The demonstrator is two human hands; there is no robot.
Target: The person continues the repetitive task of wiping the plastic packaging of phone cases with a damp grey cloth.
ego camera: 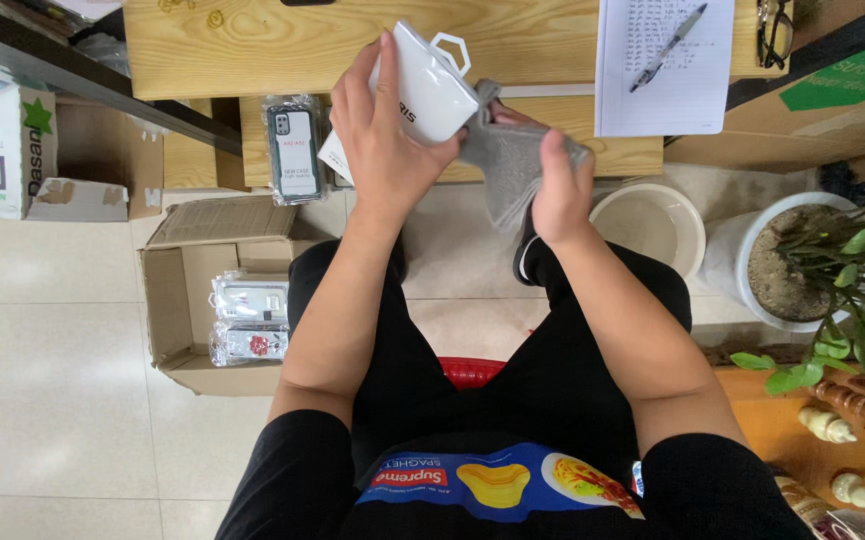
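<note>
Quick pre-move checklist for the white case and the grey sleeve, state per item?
1. Left hand grips the white case: ok, fingers wrap its near edge.
2. Right hand grips the grey sleeve: ok, pinched at its right side.
3. Case corner meets the sleeve mouth: cannot tell, the overlap is hidden between the hands.
4. Space on the wooden bench beneath the hands: ok, bare wood behind the case.
5. Packaged phone case clear of the hands: ok, it lies to the left, untouched.
6. Open cardboard box within view: ok, on the floor by the left knee.
</note>
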